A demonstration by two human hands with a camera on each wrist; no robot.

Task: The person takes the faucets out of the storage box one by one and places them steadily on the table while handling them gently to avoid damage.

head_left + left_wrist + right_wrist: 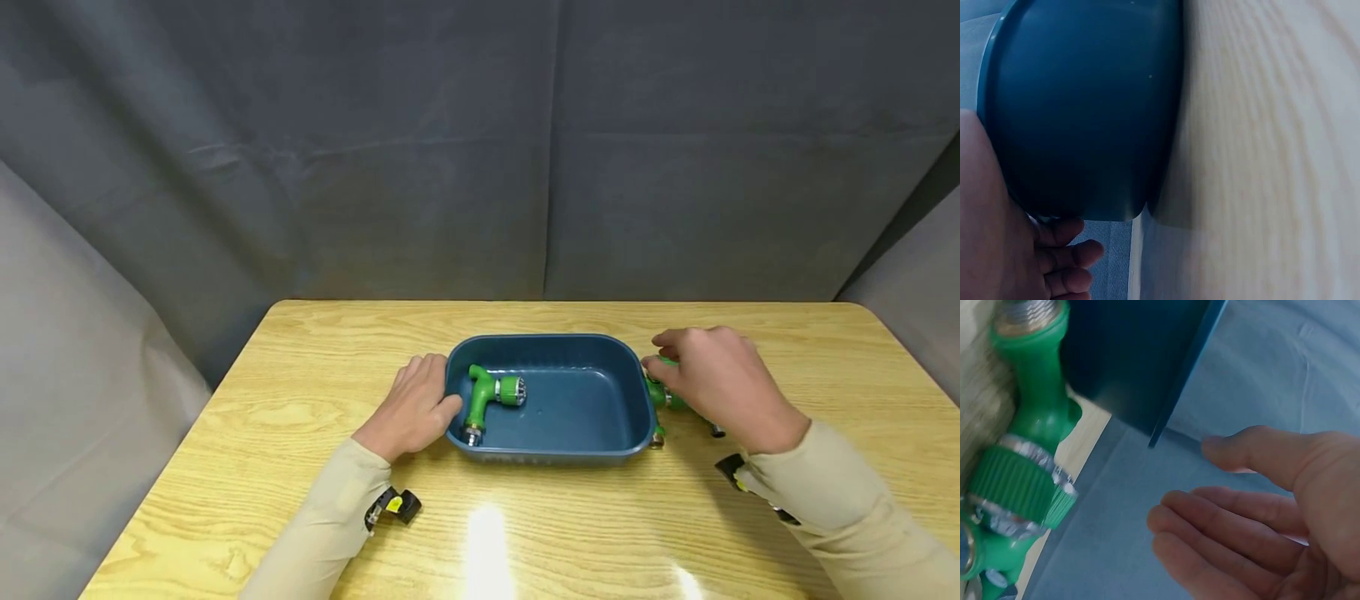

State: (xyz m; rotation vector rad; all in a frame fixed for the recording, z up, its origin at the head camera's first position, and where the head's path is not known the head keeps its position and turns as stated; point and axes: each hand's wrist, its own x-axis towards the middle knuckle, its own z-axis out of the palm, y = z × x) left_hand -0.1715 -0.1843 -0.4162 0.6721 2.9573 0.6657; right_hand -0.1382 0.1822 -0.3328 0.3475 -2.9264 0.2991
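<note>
A dark blue plastic tub (551, 454) stands on the table, and a green tap (480, 400) with a ribbed knob and metal threaded end lies inside its left part. My left hand (420, 407) holds the tub's left end, thumb at the rim and fingers bent along the outside. In the left wrist view, the fingertips (1075, 253) show beside the tub wall (1085, 119). Over the tub's right end hovers my right hand (708, 375), thumb and fingers apart with nothing between them. Below it, green taps (1013, 481) lie against the tub's outside, partly hidden by that hand in the head view.
The light wood table (315, 375) runs out to both sides of the tub. Behind its far edge hangs a dark grey curtain (420, 183), with a paler cloth (67, 400) at the left. Small black devices (393, 507) are strapped at the wrists.
</note>
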